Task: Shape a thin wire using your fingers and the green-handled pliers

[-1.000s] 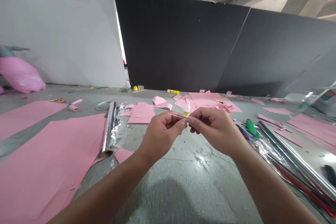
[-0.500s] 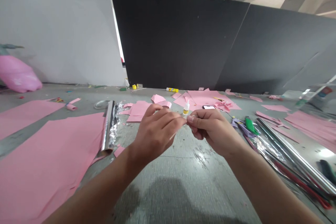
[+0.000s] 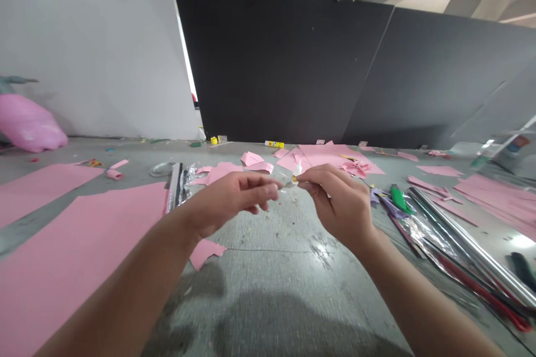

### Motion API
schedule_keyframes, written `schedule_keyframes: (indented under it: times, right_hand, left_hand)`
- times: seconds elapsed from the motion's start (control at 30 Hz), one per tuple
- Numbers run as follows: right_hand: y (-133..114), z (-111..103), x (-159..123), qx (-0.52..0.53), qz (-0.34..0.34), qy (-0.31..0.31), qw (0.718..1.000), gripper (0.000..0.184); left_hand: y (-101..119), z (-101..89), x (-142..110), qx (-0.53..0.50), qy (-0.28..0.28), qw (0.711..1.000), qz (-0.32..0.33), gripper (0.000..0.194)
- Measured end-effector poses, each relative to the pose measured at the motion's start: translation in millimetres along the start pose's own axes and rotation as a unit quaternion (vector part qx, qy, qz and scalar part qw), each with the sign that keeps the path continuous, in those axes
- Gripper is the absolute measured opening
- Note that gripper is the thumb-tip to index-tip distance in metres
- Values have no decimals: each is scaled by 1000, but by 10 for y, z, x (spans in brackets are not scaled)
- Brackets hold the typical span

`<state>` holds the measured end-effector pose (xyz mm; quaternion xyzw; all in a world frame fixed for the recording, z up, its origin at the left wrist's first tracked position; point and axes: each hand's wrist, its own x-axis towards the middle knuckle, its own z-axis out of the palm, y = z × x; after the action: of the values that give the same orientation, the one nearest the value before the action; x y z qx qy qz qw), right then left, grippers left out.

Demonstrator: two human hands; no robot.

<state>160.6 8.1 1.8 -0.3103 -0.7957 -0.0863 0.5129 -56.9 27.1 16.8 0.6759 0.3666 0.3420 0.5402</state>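
Note:
My left hand (image 3: 237, 198) is held above the grey floor, with its thumb and index finger close together at the tips. Opposite it, my right hand (image 3: 341, 201) has its thumb and index finger pinched. A thin, pale thing (image 3: 287, 184) shows in the gap between the two sets of fingertips, too small and blurred to name. Just behind the right fingertips stands a small white glue bottle (image 3: 298, 168), its lower part covered. Below my left wrist lies a torn pink paper scrap (image 3: 206, 253).
Large pink sheets (image 3: 113, 245) lie at left beside a foil roll (image 3: 175, 184), partly behind my forearm. On the right are another foil roll (image 3: 469, 245) and a green-handled tool (image 3: 400, 199). A yellow glue stick (image 3: 274, 144) lies near the black panel (image 3: 285, 61).
My hands have drawn apart; the left one has moved left and turned, its fingers straighter. My left forearm now covers much of the foil roll and uncovers more of the pink scrap.

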Motion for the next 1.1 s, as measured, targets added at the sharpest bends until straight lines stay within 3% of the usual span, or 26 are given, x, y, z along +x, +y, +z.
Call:
schedule_keyframes:
  times: [0.1, 0.33, 0.53, 0.7, 0.77, 0.87, 0.97, 1.03, 1.07, 1.1]
  right_hand:
    - [4, 16, -19, 20, -57, 5, 998, 17]
    - [-6, 30, -30, 15, -93, -1, 996, 17]
    - [-39, 23, -46, 11, -88, -1, 996, 17]
    - [-145, -15, -7, 41, -16, -4, 999, 12]
    - [-192, -45, 21, 65, 37, -25, 997, 11]
    - [-218, -79, 55, 143, 162, -89, 972, 13]
    - [-181, -72, 70, 285, 313, -162, 891, 22]
    - [-141, -50, 71, 365, 363, -186, 837, 28]
    - [-123, -39, 71, 382, 364, -180, 830, 27]
    - [-108, -30, 71, 380, 352, -161, 840, 26]
  left_hand:
    - [23, 72, -6, -10, -44, 998, 43, 25]
    - [70, 131, -26, 38, 23, 996, 80, 14]
    - [69, 156, -29, 62, 33, 993, 95, 10]
    - [67, 196, -47, 132, 65, 972, 186, 8]
    - [72, 191, -59, 190, 85, 943, 259, 7]
    - [84, 144, -76, 293, 82, 874, 379, 8]
    - [82, 84, -82, 406, 51, 785, 465, 15]
    - [68, 66, -76, 463, 56, 732, 497, 22]
    - [60, 67, -70, 477, 72, 715, 505, 24]
    - [53, 75, -63, 484, 98, 707, 507, 25]
